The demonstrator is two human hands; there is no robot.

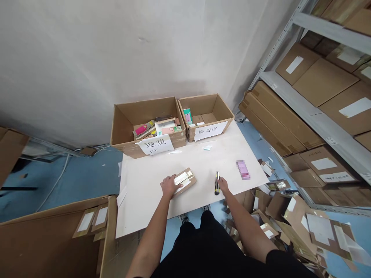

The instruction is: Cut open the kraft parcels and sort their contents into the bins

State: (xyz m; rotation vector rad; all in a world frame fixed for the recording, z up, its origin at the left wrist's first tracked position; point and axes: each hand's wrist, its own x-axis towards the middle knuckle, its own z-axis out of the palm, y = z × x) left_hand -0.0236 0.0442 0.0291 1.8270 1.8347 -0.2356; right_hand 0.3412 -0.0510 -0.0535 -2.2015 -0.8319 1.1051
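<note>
On the white tabletop (145, 189), the parcel (187, 182) slants lengthwise away rightward.

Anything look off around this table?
Yes: opened cardboard boxes lie jumbled on the floor right of the table, flaps splayed. A small scrap sits loose on the tabletop. The pink item looks pixelated, so its condition can't be judged.

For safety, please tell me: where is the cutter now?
In the head view, the cutter is at the right hand, between the small box on its left and the pink item on its right.
</note>
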